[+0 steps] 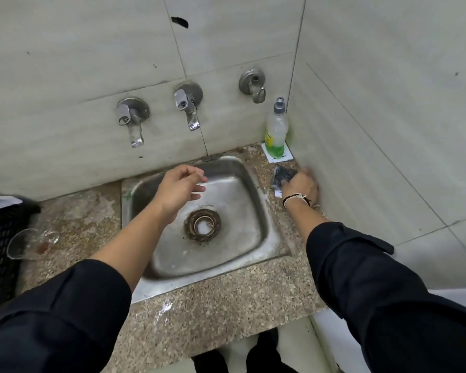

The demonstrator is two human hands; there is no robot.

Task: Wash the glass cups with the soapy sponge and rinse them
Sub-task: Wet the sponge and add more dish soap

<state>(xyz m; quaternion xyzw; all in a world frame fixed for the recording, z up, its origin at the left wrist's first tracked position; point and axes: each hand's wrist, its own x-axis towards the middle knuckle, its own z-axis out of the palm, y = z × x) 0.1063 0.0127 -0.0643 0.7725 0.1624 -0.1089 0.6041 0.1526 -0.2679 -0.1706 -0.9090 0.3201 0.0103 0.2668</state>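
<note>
Looks like this is right at the start tbh. Right hand (301, 185) is over on the counter (199, 305) by the side wall, on the dark sponge (283, 176). It's blurry there, so can't tell if the fingers have actually closed on it or are just touching it. Left hand (182, 191) hangs over the sink (253, 238), fingers loosely curled, holding nothing.

The cup (31, 243), only one I can see, is lying on its side on the counter well left of the sink, next to a black crate (0, 251). Nobody's touching it. Looks like some reddish residue inside, so prob not washed yet, but that's my guess.

Soap bottle (276, 130) w/ green liquid stands in the corner, just behind the sponge. Three taps (187, 109) on the back wall and I don't see water running from any of them. Sink is empty of cups, just a bit of white stuff at the drain (203, 225).

So afaict: nothing scrubbed, nothing rinsed. Left to do is basically everything: get the sponge in hand, soap it if it isn't soapy already (can't tell), grab the cup, scrub, rinse under a tap. If there are more cups they're out of frame or in the crate, can't see.
</note>
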